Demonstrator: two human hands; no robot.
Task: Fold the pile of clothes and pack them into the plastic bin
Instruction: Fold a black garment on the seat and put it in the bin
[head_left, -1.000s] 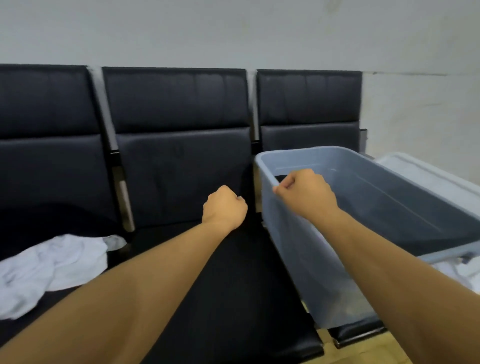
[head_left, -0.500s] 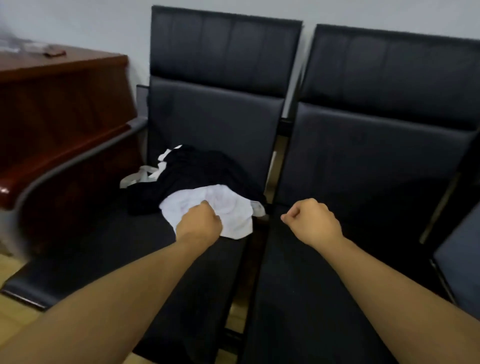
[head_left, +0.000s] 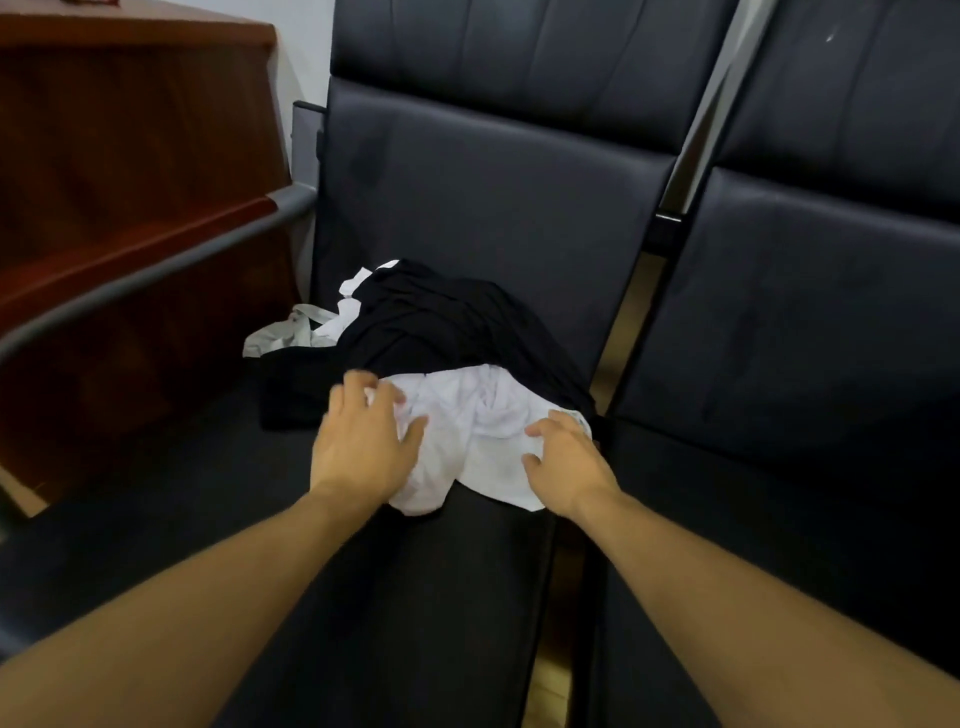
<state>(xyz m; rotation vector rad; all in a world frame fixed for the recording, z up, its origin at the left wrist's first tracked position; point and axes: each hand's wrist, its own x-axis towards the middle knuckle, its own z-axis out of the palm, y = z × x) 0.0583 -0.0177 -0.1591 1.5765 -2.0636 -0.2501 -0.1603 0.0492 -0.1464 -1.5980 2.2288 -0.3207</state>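
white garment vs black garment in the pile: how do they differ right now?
The white garment lies at the near edge of the pile; the black garment sits behind it, toward the backrest. The left hand and right hand both rest on the white one with spread fingers; neither touches the black one. The white one overlaps the black one's near edge. Both are crumpled, unfolded, on the same black seat.

A black padded leather seat (head_left: 218, 499), the leftmost of a row of joined chairs, carries the clothes. Directly on its cushion lies a crumpled black garment (head_left: 431, 322), piled toward the backrest. A white cloth garment (head_left: 483, 431) rests against its near edge, spreading onto the cushion. A pale grey strap-like piece of fabric (head_left: 285, 332) lies at the pile's left side.
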